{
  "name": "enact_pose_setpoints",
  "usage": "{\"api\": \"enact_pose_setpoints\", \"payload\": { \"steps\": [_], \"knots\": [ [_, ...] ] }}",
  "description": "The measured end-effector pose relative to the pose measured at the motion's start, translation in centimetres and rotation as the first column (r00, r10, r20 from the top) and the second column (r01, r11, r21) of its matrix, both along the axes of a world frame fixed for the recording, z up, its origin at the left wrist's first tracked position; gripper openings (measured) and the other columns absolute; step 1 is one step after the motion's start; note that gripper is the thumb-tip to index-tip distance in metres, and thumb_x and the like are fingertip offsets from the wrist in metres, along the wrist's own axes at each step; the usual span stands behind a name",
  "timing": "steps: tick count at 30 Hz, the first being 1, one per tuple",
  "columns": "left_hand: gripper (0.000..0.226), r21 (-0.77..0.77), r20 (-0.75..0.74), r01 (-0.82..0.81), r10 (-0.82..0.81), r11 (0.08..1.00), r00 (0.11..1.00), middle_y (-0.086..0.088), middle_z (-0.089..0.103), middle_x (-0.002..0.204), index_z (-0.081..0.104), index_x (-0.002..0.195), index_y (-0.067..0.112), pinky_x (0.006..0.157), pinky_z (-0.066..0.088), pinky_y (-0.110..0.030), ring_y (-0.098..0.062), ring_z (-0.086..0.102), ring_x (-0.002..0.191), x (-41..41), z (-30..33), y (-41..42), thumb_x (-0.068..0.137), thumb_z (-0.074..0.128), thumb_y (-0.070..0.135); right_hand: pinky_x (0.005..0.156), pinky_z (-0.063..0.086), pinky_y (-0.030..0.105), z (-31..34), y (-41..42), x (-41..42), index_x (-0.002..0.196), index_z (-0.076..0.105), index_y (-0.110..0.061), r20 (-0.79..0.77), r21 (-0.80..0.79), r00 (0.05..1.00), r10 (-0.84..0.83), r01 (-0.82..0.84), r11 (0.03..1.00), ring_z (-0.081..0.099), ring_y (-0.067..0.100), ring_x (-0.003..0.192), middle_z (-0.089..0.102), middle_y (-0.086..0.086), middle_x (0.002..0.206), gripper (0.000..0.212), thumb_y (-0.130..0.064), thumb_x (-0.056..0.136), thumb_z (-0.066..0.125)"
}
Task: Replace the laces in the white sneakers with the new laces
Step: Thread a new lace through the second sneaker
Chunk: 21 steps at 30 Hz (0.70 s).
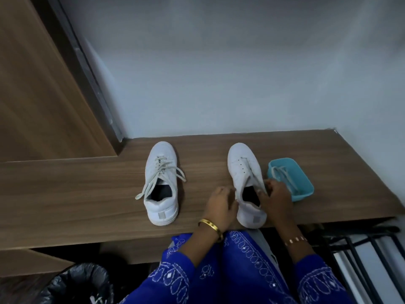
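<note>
The unlaced sneaker (245, 185) is sitting on the counter (87, 194), and you're bracing it with both hands: your left hand (221, 202) is resting against its left side with relaxed fingers, while your right hand (277, 199) is curling round its collar. Just right of it, the blue tray (304, 189) is holding laces (285, 174). Left of it, the other sneaker (161, 183) is sitting laced, untied.

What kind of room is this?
Probably a home room or entryway corner, though that is a guess. A wooden desk stands against a plain wall, two white sneakers sit on it, and a bin with a black bag stands below.
</note>
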State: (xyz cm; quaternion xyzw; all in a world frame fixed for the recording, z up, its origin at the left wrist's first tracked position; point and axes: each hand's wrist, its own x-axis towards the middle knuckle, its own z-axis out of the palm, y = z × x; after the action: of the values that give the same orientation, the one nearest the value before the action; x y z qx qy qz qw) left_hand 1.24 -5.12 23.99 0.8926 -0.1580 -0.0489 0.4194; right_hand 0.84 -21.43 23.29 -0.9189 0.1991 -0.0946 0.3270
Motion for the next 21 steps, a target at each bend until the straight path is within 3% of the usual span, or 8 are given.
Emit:
{"api": "enact_pose_setpoints", "payload": {
  "steps": [3, 7, 11, 16, 19, 21],
  "knots": [
    [0.046, -0.018, -0.117, -0.021, 0.019, 1.0, 0.993, -0.013, 0.052, 0.127, 0.041, 0.135, 0.007, 0.09, 0.031, -0.017, -0.024, 0.048, 0.117, 0.8, 0.0, -2.3, 0.092, 0.053, 0.02, 0.083, 0.046, 0.033, -0.3, 0.0, -0.1, 0.122, 0.055, -0.006, -0.117, 0.16, 0.993, 0.027, -0.008, 0.987, 0.059, 0.028, 0.102, 0.063, 0.015, 0.112, 0.035, -0.021, 0.09, 0.057],
    [0.052, 0.038, -0.2, -0.073, 0.079, 0.997, 0.977, -0.017, 0.055, 0.124, 0.035, 0.138, 0.007, 0.088, 0.04, -0.029, -0.031, 0.053, 0.113, 2.3, 0.3, -4.2, 0.091, 0.053, 0.021, 0.088, 0.039, 0.026, -0.1, 0.0, 0.1, 0.135, 0.046, -0.008, -0.192, 0.245, 0.98, 0.06, -0.012, 0.97, 0.054, 0.027, 0.115, 0.057, 0.013, 0.128, 0.048, -0.021, 0.09, 0.056],
    [0.043, 0.13, -0.203, -0.09, 0.115, 0.987, 0.972, -0.019, 0.063, 0.109, 0.046, 0.128, 0.004, 0.08, 0.044, -0.032, -0.033, 0.058, 0.101, 3.0, 0.2, -4.5, 0.086, 0.054, 0.01, 0.088, 0.037, 0.024, 0.3, -0.6, 0.1, 0.135, 0.045, -0.008, -0.207, 0.286, 0.975, 0.082, -0.02, 0.958, 0.052, 0.026, 0.117, 0.056, 0.012, 0.13, 0.051, -0.012, 0.086, 0.057],
    [0.03, 0.14, -0.182, -0.076, 0.101, 0.987, 0.978, -0.02, 0.065, 0.091, 0.056, 0.112, 0.002, 0.068, 0.041, -0.029, -0.033, 0.06, 0.089, 1.8, 0.0, -3.3, 0.083, 0.05, 0.002, 0.087, 0.038, 0.023, 0.6, 0.1, -1.1, 0.135, 0.047, -0.009, -0.194, 0.301, 0.977, 0.087, -0.025, 0.953, 0.055, 0.024, 0.114, 0.058, 0.01, 0.127, 0.054, -0.011, 0.082, 0.059],
    [0.031, 0.149, -0.169, -0.082, 0.107, 0.985, 0.98, -0.016, 0.065, 0.085, 0.058, 0.112, 0.004, 0.068, 0.042, -0.029, -0.03, 0.061, 0.085, 0.9, 0.0, -1.9, 0.083, 0.05, 0.002, 0.089, 0.04, 0.024, 0.6, 1.4, -2.4, 0.134, 0.047, -0.01, -0.19, 0.294, 0.977, 0.094, -0.035, 0.955, 0.054, 0.023, 0.116, 0.059, 0.009, 0.127, 0.055, -0.013, 0.081, 0.059],
    [0.035, 0.152, -0.158, -0.079, 0.103, 0.985, 0.982, -0.007, 0.059, 0.071, 0.057, 0.117, 0.006, 0.064, 0.038, -0.026, -0.026, 0.058, 0.078, 0.0, 0.0, -1.0, 0.083, 0.05, 0.001, 0.091, 0.04, 0.025, 0.6, 2.3, -3.4, 0.136, 0.045, -0.011, -0.2, 0.296, 0.974, 0.104, -0.041, 0.954, 0.054, 0.022, 0.117, 0.058, 0.008, 0.129, 0.057, -0.015, 0.081, 0.059]
  ]
}}
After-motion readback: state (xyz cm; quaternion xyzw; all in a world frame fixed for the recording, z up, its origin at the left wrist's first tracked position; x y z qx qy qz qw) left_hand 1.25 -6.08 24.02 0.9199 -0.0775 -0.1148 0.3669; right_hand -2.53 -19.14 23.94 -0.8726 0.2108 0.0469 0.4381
